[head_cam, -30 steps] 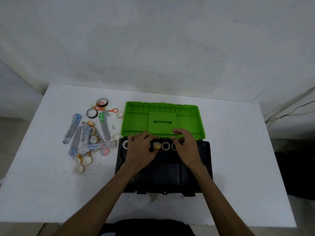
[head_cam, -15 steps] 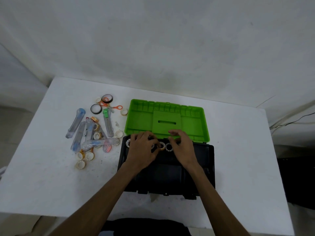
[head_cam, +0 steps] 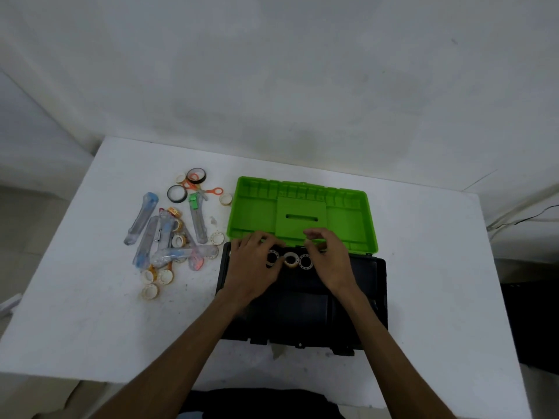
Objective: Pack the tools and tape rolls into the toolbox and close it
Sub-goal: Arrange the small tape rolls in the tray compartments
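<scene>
A white table (head_cam: 90,313) carried the black toolbox (head_cam: 363,297), which stood open with its green lid (head_cam: 348,219) laid back toward the wall. To the left of the box lay the unpacked heap: clear-handled tools (head_cam: 142,219) crossing one another, a green-capped utility knife (head_cam: 196,213), orange-handled scissors (head_cam: 208,192), two dark tape rolls (head_cam: 177,194) near the far edge, and small pale tape rolls (head_cam: 150,291) scattered toward the near side. Several of these overlapped, so their exact number could not be made out.

Along the box's far edge sat a row of small tape rolls (head_cam: 290,259); three showed between the hands, and any others were covered by the fingers. The rest of the box's interior was dark and partly blocked by both forearms.

The left hand (head_cam: 251,267) lay over the left end of the row, fingers curled down, thumb beside the nearest roll; whether it gripped one could not be told. The right hand (head_cam: 329,261) hovered at the right end, fingers bent and loosely spread, its fingertips (head_cam: 311,246) near the rightmost visible roll, holding nothing that could be seen.
</scene>
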